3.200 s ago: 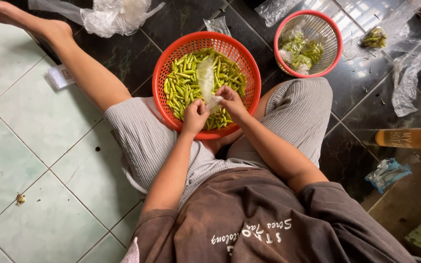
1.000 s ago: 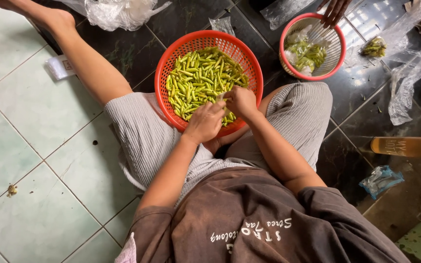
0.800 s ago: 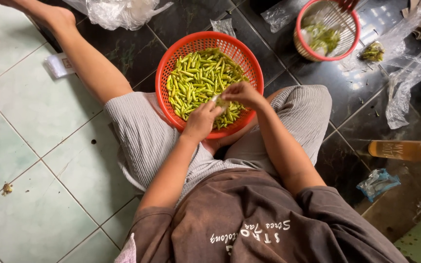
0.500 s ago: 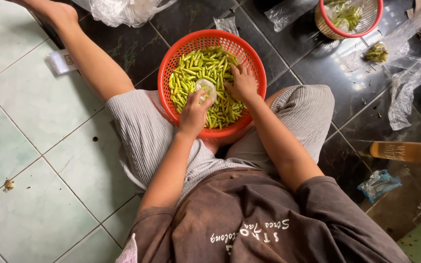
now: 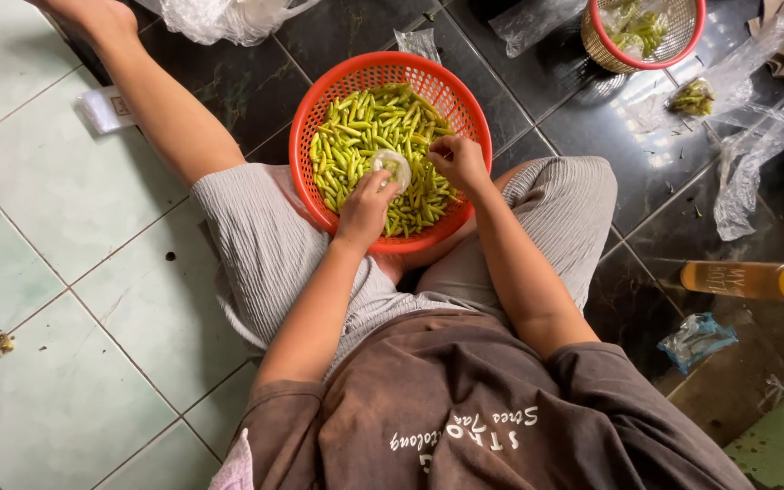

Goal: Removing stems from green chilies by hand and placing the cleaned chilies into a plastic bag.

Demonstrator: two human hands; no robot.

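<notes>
Your left hand [image 5: 365, 204] held a small clear plastic bag [image 5: 394, 167] in a closed grip over the round red plastic basket [image 5: 306, 136] of green chillies [image 5: 365, 118], while your right hand [image 5: 458, 160] pinched one chilli, mid-bagging.

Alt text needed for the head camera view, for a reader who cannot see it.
A person seated on a tiled floor works both hands in a red basket of green chillies; the left hand holds a small clear bag, the right hand pinches among the chillies.

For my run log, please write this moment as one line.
left hand: holds small clear bag | right hand: picks green chilies | red basket: on lap
</notes>
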